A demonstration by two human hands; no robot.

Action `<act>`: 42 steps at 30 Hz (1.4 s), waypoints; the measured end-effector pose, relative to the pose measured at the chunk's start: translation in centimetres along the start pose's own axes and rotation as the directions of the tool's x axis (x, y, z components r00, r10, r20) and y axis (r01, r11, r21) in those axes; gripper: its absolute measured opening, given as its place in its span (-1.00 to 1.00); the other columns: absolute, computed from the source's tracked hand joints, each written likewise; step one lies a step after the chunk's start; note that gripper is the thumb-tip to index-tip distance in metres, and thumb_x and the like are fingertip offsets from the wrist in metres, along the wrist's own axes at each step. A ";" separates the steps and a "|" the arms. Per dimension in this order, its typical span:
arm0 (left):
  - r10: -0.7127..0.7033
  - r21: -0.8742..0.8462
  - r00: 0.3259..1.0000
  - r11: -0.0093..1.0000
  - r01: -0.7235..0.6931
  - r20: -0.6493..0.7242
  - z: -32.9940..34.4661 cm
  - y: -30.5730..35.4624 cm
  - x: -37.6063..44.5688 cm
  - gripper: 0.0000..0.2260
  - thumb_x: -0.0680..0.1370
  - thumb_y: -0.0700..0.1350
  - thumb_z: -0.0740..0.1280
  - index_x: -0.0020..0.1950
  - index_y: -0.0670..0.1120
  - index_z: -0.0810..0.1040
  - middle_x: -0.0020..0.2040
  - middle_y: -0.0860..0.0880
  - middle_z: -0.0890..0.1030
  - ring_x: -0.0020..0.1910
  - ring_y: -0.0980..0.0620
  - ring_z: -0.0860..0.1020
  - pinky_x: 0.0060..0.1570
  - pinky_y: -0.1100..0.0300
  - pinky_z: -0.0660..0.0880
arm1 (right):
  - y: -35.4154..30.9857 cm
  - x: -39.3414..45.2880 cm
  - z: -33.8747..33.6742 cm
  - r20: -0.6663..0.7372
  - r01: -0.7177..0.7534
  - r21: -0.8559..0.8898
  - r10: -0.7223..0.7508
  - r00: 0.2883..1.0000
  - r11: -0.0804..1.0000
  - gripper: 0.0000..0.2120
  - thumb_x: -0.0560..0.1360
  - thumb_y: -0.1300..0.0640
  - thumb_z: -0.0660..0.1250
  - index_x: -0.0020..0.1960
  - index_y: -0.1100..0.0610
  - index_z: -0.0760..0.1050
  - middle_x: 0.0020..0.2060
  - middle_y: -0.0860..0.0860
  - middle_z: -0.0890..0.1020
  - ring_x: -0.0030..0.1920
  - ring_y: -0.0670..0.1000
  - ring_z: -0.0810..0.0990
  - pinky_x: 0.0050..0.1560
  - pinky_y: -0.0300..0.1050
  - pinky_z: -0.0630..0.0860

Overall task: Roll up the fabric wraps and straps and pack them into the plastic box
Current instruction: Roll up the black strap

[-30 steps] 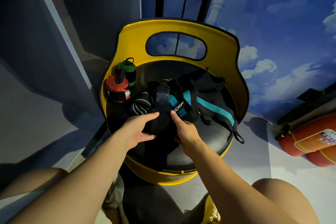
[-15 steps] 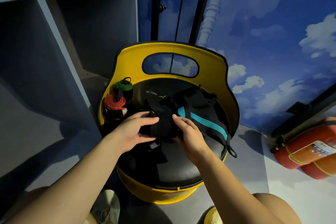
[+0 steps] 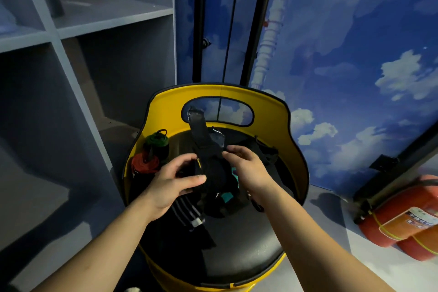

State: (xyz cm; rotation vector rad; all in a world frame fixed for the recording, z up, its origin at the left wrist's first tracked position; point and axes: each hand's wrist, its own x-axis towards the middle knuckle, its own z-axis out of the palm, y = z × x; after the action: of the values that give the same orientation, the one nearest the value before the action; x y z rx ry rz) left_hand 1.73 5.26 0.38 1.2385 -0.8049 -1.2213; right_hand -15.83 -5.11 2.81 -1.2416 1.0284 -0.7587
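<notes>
Left hand [image 3: 174, 181]: raised over the seat, thumb and fingers curled around the left side of a black strap [image 3: 208, 168], gripping it. One end of the strap stands upward from between the two hands, reaching to the cut-out in the seat back; a small yellow tag shows on it just beside the left fingertips.

Observed from left to right:

Grey shelving unit [image 3: 78, 59] fills the left of the view, its compartments in shadow.

Green rolled wrap [image 3: 157, 141] stands at the rear left edge of the seat, against the yellow back. Red rolled wrap [image 3: 144, 163] sits just in front of it, touching or nearly so; the contact cannot be confirmed.

Black-and-white striped wrap [image 3: 188, 212] lies on the seat below the left hand, partly under the wrist, with a loose dark tail trailing toward the viewer.

Yellow chair [image 3: 267, 111] with black padded seat carries all the fabric items.

Right hand [image 3: 247, 165]: fingers bent, fingertips and thumb pinching the right side of the same black strap near its upper portion.

Teal-and-black strap [image 3: 227, 197] lies bunched on the seat beneath the held strap and the right wrist; only small teal patches show.

Further dark straps lie heaped behind the right hand; details not discernible.

Red fire extinguishers [image 3: 407, 218] lie on the floor at far right, below the blue sky-patterned wall [image 3: 355, 54].
</notes>
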 end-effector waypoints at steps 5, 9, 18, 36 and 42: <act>0.007 0.034 0.999 0.999 -0.008 0.045 0.2 -0.8 0.3 -0.34 0.14 -0.01 0.64 0.25 0.07 0.61 0.24 0.01 0.64 0.24 -0.02 0.62 0.07 0.09 0.61 | -1.5 2.5 0.6 -0.022 0.039 -0.176 -0.044 0.999 0.984 -0.74 0.54 0.13 0.44 0.22 0.11 0.58 0.01 0.05 0.70 -0.01 0.00 0.71 0.08 -0.05 0.66; 0.062 0.156 0.996 0.985 -0.071 0.062 0.3 -1.0 0.5 -0.43 0.17 0.05 0.64 0.17 0.21 0.65 0.25 0.09 0.64 0.32 0.09 0.55 0.38 0.02 0.46 | -2.2 3.6 0.9 -0.003 0.029 -0.227 -0.030 1.000 0.974 -0.73 0.52 0.11 0.46 0.20 0.11 0.59 0.01 0.06 0.70 0.02 0.04 0.70 0.14 0.00 0.64; 0.002 0.023 0.999 1.000 -0.002 0.036 1.0 -1.5 1.0 -0.42 0.15 0.01 0.64 0.16 0.16 0.66 0.28 0.02 0.62 0.23 0.00 0.62 0.16 -0.04 0.60 | -4.1 3.8 1.3 -0.006 0.205 -0.305 -0.217 0.976 0.930 -0.57 0.49 -0.30 0.33 0.19 -0.04 0.61 0.00 -0.07 0.70 0.05 -0.02 0.68 0.19 0.14 0.60; -0.134 -0.256 0.961 0.964 0.070 -0.242 -0.2 -0.9 3.4 -0.64 0.46 -0.33 0.47 0.19 -0.09 0.51 0.19 -0.10 0.64 0.21 -0.21 0.61 0.13 -0.31 0.56 | -6.2 -1.4 2.1 0.156 0.089 0.012 -0.090 0.984 0.996 -0.73 0.62 0.06 0.24 0.00 0.20 0.64 -0.24 0.09 0.70 -0.17 0.01 0.59 -0.07 -0.14 0.49; -0.125 -0.263 0.931 0.964 0.032 -0.344 0.4 -0.2 3.1 -0.75 0.53 -0.30 0.43 0.15 -0.10 0.51 0.13 -0.17 0.66 0.08 -0.15 0.65 -0.02 -0.15 0.64 | -1.7 -1.9 2.3 0.106 0.128 -0.035 -0.123 0.987 0.991 -0.81 0.47 0.23 0.50 -0.09 0.10 0.48 -0.30 0.04 0.58 -0.25 0.02 0.54 -0.17 -0.11 0.50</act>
State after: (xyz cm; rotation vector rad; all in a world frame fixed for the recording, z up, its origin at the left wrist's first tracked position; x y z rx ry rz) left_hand 2.01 2.23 -0.24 1.2409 -0.3208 -1.0796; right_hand -14.30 -2.84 4.93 -1.3775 0.8917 -0.7643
